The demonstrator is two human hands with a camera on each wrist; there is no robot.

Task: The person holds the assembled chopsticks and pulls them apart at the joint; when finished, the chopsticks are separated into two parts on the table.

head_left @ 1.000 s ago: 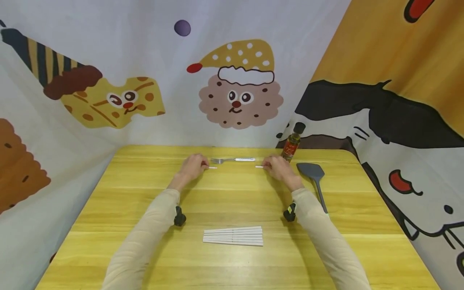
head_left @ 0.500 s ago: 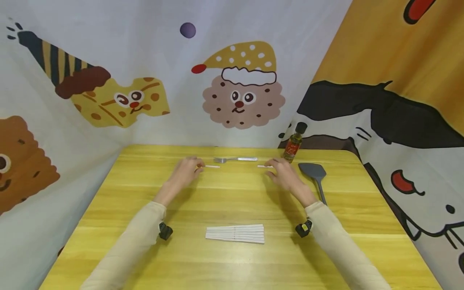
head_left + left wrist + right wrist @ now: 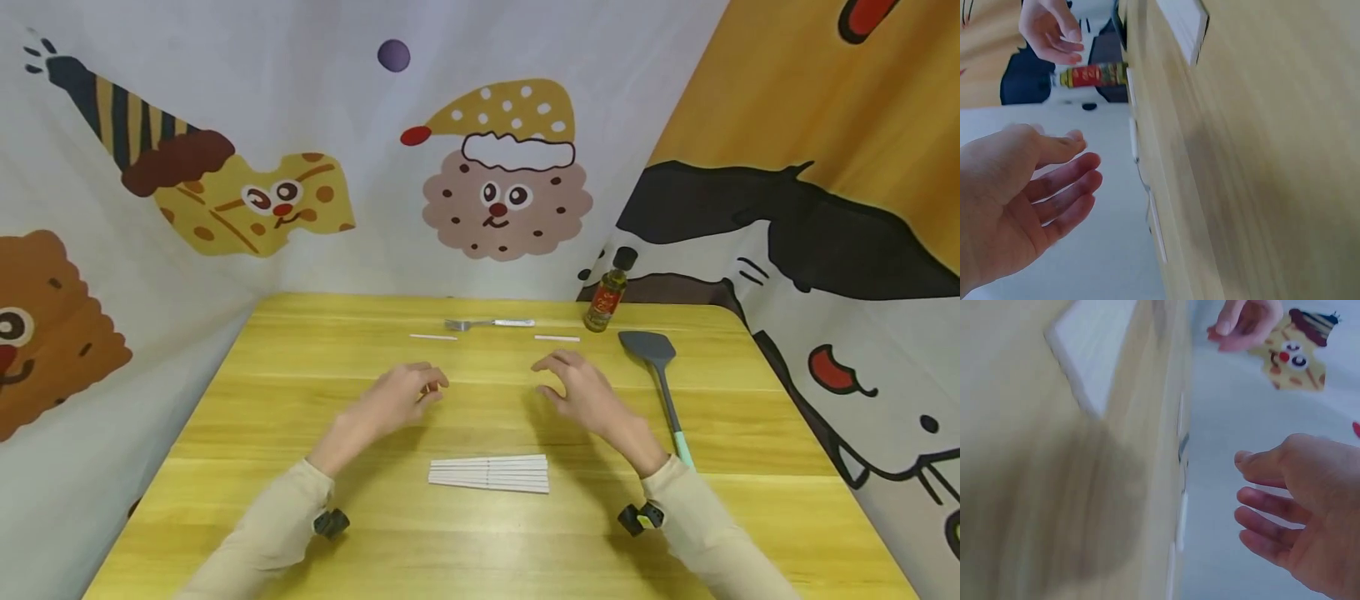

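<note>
My left hand [image 3: 397, 396] hovers over the table with relaxed, slightly bent fingers and nothing in it. Mirroring it, my right hand [image 3: 585, 396] is also bare, thumb apart from the fingers. Beyond the left hand lies a thin white stick [image 3: 433, 337], and beyond the right one a second white stick [image 3: 557, 338]. Just behind the sticks, between them, rests a fork [image 3: 491, 323] with a white handle. Nearer the body is a flat, slightly fanned row of white strips [image 3: 489, 473]. In the left wrist view, the left hand's thumb and fingers [image 3: 1069, 203] are apart.
An oil bottle [image 3: 606, 292] with a red label and black cap stands at the back right. Beside it lies a grey spatula [image 3: 660, 367] with a mint handle end. A printed cloth [image 3: 315, 275] hangs behind the wooden table [image 3: 300, 350].
Both hands have let go of the two white sticks, which lie on the table. Each hand has drawn back toward the body, and its fingers have loosened.
</note>
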